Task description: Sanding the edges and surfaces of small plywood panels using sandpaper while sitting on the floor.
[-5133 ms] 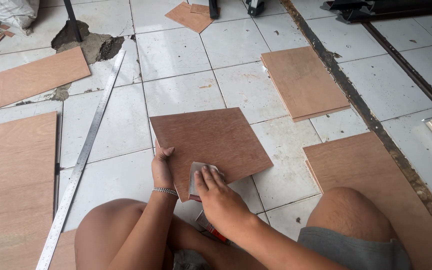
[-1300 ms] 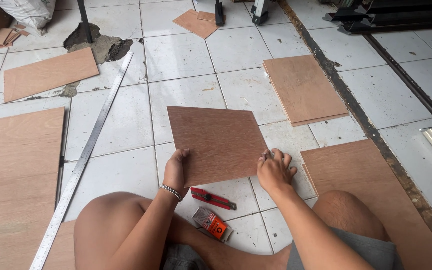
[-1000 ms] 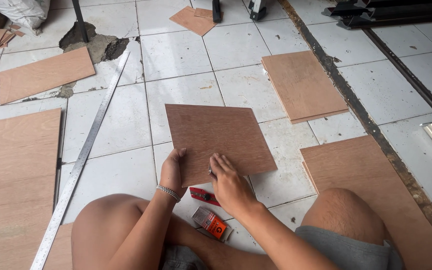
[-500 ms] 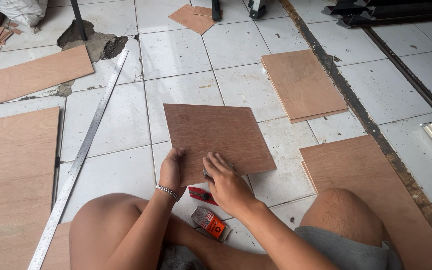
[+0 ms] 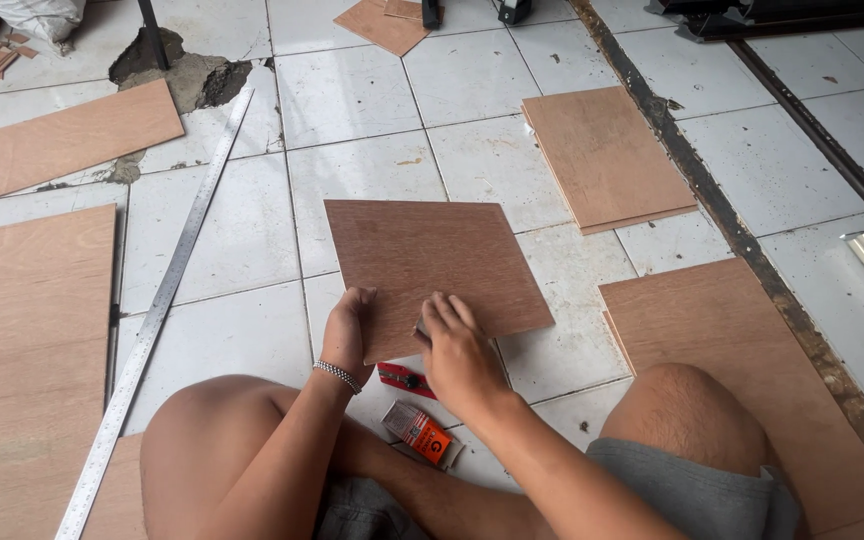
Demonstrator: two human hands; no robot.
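Orange small box (image 5: 420,433) and red flat tool (image 5: 404,378) lie on the white tiled floor (image 5: 242,240) nearest the knees. Beyond, at twelve o'clock, left hand (image 5: 349,335) clasps the brown square plywood panel's (image 5: 432,268) near edge; right hand (image 5: 462,352) presses flat, fingers spread. Long steel ruler (image 5: 152,320) lies at ten o'clock.

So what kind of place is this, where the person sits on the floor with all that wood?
Probably a small home workshop or a woodworking spot. Cut plywood boards lie about on a white tiled floor, a long metal ruler lies beside them, and both hands rest on one brown board.
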